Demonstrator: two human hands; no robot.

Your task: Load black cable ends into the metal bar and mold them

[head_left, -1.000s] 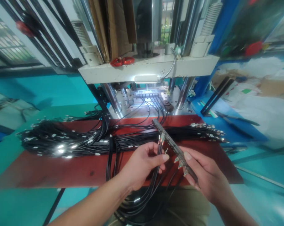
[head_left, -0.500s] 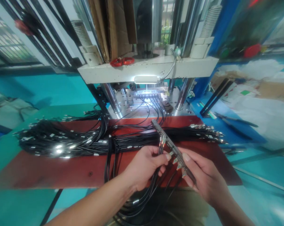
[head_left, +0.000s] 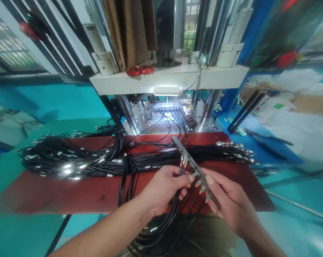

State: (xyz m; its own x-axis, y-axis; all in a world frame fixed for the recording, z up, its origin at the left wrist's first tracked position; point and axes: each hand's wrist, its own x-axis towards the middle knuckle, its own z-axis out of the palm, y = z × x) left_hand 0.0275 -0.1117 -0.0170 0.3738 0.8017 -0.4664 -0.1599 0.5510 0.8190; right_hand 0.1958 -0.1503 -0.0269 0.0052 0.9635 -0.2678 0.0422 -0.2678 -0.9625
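My right hand (head_left: 228, 200) is closed around the lower end of a grey metal bar (head_left: 192, 164), its thumb on the upper face. Small metal connectors (head_left: 201, 188) stick out along the bar's left side. My left hand (head_left: 168, 189) is closed on several black cables (head_left: 174, 205), thumb and fingers pinched close to the bar. Some cable ends with copper-coloured tips (head_left: 182, 162) meet the bar above my left fingers. The cables loop down below my hands. Exactly how the pinched cable end sits against its connector is hard to make out.
A large bundle of black cables (head_left: 89, 162) lies across the red board (head_left: 78, 196). Behind it stands a press (head_left: 169, 80) with a lit fixture (head_left: 167, 106) holding several cables. Red-handled scissors (head_left: 140, 70) rest on the press plate. Pliers (head_left: 268, 137) lie on the blue surface at right.
The lower end of the bar and my right hand have shifted very slightly left. My left hand keeps its pinch on the cables in nearly the same place.
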